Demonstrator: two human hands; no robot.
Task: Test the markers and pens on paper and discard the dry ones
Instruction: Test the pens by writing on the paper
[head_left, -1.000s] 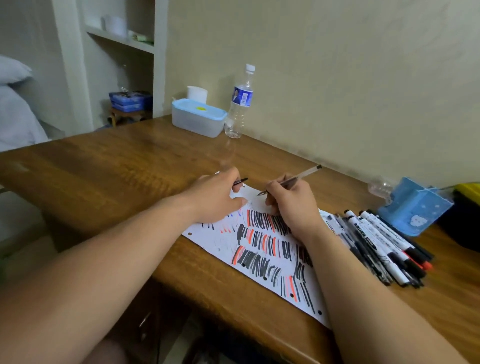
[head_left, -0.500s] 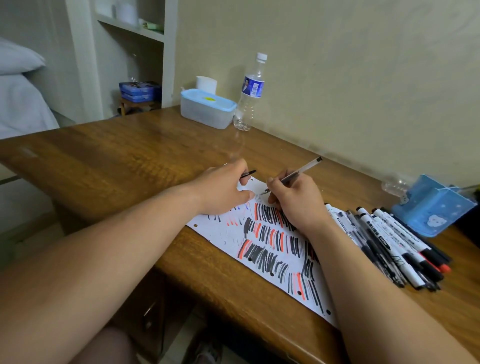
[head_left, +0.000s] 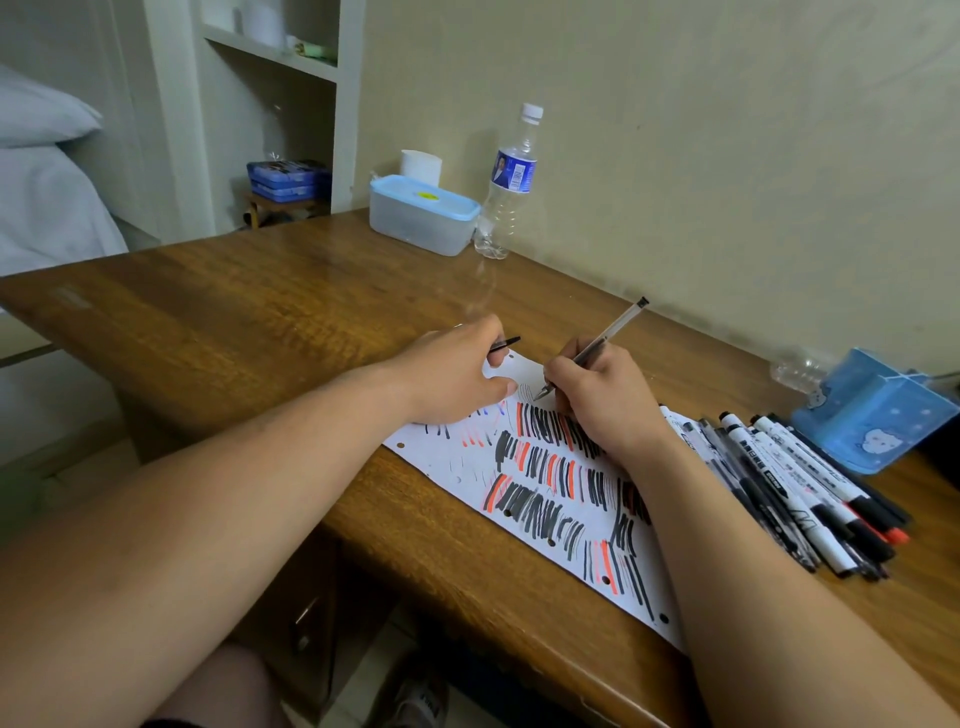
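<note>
A white sheet of paper (head_left: 457, 462), covered with black and red test strokes, lies near the desk's front edge. My right hand (head_left: 602, 400) grips a clear pen (head_left: 610, 332) with its tip on the paper's far corner, beside thin faint lines. My left hand (head_left: 452, 379) rests on the paper's far left part and holds a small black pen cap (head_left: 506, 343) between its fingers. A pile of several markers and pens (head_left: 789, 483) lies to the right of the paper.
A blue pen holder (head_left: 872, 415) lies tipped at the far right. A blue-lidded plastic box (head_left: 423, 213) and a water bottle (head_left: 506, 182) stand against the wall at the back. The wooden desk (head_left: 234, 322) stretches left.
The pen tip has come down onto the paper's far corner, and faint thin lines now show there. The camera view has shifted slightly. My left hand stays put with the cap.
</note>
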